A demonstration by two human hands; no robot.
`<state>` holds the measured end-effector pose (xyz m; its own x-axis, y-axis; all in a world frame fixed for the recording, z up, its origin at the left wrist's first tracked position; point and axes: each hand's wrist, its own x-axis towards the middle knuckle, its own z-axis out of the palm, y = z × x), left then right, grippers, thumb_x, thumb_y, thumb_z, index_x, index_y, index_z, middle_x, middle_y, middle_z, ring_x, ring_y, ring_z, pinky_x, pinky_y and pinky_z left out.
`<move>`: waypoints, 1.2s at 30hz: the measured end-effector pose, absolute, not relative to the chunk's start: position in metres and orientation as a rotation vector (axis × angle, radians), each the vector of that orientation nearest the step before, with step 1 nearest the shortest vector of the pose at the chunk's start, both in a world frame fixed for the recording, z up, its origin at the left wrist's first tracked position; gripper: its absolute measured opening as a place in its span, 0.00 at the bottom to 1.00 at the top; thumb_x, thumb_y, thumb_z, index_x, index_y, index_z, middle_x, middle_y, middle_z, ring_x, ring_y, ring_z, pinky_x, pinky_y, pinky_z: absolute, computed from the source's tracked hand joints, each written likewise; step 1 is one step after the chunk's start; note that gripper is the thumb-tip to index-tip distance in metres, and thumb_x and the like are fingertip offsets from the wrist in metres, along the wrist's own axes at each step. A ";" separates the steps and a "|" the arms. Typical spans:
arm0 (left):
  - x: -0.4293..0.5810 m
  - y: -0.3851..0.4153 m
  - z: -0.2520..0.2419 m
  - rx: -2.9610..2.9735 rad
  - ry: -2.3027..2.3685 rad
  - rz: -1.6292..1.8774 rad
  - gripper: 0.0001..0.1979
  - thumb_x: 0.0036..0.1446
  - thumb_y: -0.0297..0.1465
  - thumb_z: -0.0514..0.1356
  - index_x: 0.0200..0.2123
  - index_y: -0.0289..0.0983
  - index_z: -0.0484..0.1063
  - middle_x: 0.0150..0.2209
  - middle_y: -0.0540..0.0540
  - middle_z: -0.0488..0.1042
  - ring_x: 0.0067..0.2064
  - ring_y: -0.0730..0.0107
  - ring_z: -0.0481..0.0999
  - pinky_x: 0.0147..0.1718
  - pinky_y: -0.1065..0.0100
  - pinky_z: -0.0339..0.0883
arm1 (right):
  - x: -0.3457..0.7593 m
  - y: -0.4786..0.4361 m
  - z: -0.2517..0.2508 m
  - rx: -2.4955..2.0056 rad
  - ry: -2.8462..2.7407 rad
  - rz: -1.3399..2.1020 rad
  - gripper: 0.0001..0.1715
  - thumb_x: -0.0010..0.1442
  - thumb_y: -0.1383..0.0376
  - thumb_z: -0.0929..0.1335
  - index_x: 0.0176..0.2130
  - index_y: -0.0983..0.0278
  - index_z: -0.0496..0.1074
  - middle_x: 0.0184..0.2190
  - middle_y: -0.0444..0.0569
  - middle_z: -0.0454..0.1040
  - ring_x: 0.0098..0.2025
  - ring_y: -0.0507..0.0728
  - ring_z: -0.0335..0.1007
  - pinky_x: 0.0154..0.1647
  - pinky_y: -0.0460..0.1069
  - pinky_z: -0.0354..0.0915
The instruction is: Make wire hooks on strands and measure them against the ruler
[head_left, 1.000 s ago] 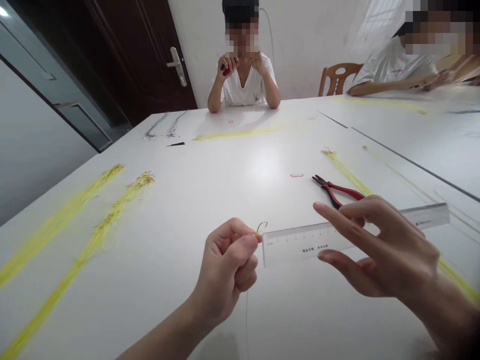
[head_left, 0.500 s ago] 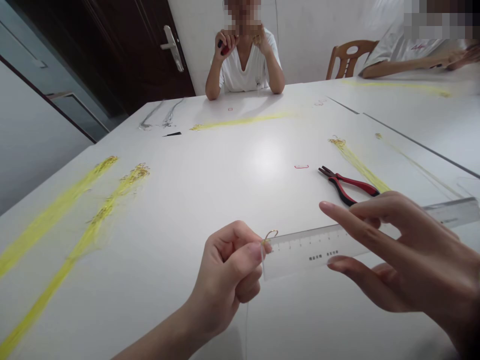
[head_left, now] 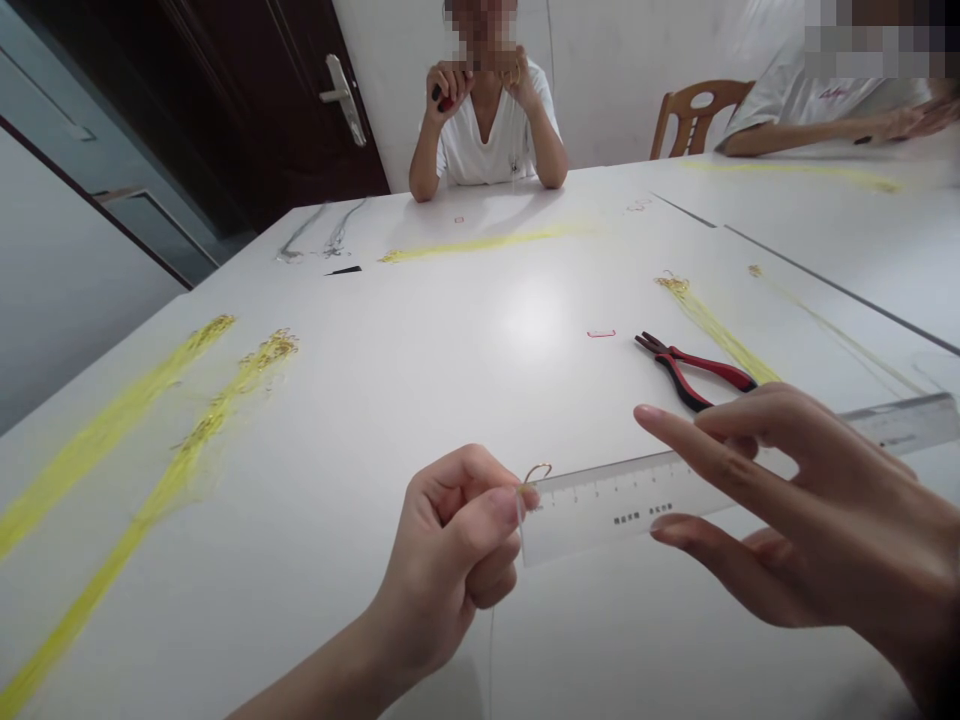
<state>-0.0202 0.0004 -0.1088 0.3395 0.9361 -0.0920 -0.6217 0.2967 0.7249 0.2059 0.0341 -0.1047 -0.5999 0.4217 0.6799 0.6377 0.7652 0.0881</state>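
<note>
My left hand (head_left: 465, 540) is closed, with thumb and index finger pinching a small gold fish hook (head_left: 538, 472) at the left end of a clear plastic ruler (head_left: 592, 510). The hook's bend stands above the fingertips. A thin pale line (head_left: 492, 650) hangs below this hand. My right hand (head_left: 795, 510) is around the ruler's middle, index finger and thumb stretched apart in front of it. Its other fingers are bent, and their hold is partly hidden. Beyond this hand lie pliers (head_left: 697, 370) with red and black handles.
Bundles of yellow line with gold hooks lie at left (head_left: 157, 510) and right (head_left: 720, 330). Another yellow bundle (head_left: 480, 243) lies farther back, near a black pointed object (head_left: 345, 270). Two people in white sit across the table, a wooden chair (head_left: 697, 115) between them.
Little differs. Both hands and the ruler keep their positions, and the whole view has shifted very slightly.
</note>
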 end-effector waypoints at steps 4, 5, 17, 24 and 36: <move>-0.020 0.000 -0.109 0.647 0.578 1.117 0.06 0.50 0.31 0.65 0.23 0.39 0.74 0.15 0.59 0.49 0.14 0.88 0.39 0.11 0.82 0.38 | 0.206 0.033 -0.106 -0.805 -2.296 -0.444 0.32 0.59 0.54 0.64 0.58 0.66 0.61 0.31 0.49 0.63 0.30 0.52 0.58 0.30 0.50 0.62; -0.020 0.000 -0.109 0.649 0.579 1.114 0.05 0.50 0.31 0.65 0.23 0.40 0.75 0.15 0.59 0.49 0.14 0.88 0.39 0.11 0.82 0.38 | 0.206 0.032 -0.106 -0.804 -2.292 -0.455 0.31 0.59 0.54 0.64 0.57 0.67 0.61 0.31 0.48 0.63 0.30 0.52 0.58 0.30 0.50 0.62; -0.020 0.001 -0.109 0.656 0.583 1.120 0.05 0.50 0.31 0.65 0.23 0.40 0.76 0.15 0.59 0.50 0.14 0.88 0.39 0.11 0.82 0.36 | 0.206 0.033 -0.103 -0.803 -2.320 -0.470 0.29 0.60 0.53 0.62 0.56 0.66 0.61 0.29 0.48 0.63 0.29 0.53 0.57 0.27 0.50 0.61; -0.020 0.001 -0.110 0.660 0.593 1.121 0.05 0.50 0.31 0.65 0.23 0.40 0.76 0.15 0.59 0.51 0.14 0.88 0.39 0.11 0.82 0.37 | 0.206 0.033 -0.102 -0.791 -2.327 -0.467 0.30 0.60 0.55 0.63 0.57 0.67 0.60 0.30 0.49 0.62 0.28 0.53 0.57 0.27 0.50 0.61; -0.020 0.003 -0.111 0.659 0.606 1.120 0.05 0.49 0.31 0.65 0.23 0.40 0.76 0.15 0.59 0.49 0.14 0.87 0.40 0.11 0.82 0.38 | 0.208 0.032 -0.104 -0.811 -2.337 -0.488 0.28 0.61 0.53 0.62 0.53 0.69 0.63 0.30 0.49 0.62 0.29 0.53 0.57 0.27 0.50 0.61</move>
<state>-0.0196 0.0027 -0.1111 0.3190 0.9415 -0.1085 -0.6064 0.2907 0.7401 0.2075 0.0320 -0.1037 -0.6263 0.4280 0.6516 0.6529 0.7447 0.1384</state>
